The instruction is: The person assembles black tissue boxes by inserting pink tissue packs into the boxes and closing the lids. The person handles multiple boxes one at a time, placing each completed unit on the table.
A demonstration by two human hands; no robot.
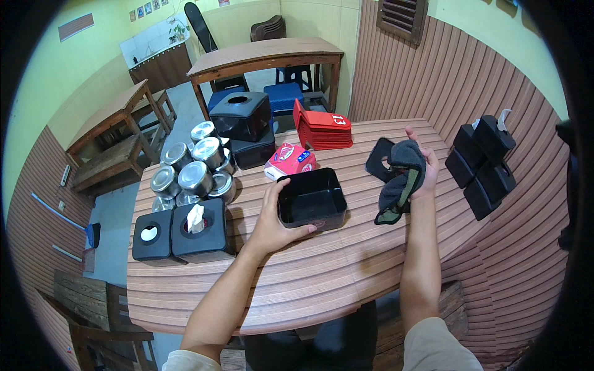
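Note:
My left hand (272,224) grips the near left side of a black tissue box base (331,216), fingers and thumb around its corner. The box has no lid on, and its inside shows bare. My right hand (428,172) is closed around a dark grey cloth (403,176) with a green edge, which hangs down from it above the table. Just beyond the cloth, partly hidden by it, lies a black box lid (376,159) with a hole. Behind the box base sits a pink tissue pack (289,161).
Stacked silver tins (195,178) and two lidded black tissue boxes (201,230) stand on the left of the wooden table (297,278). Farther back are stacked larger black boxes (241,117) and red number signs (325,130). More black boxes (486,154) are piled at the right edge.

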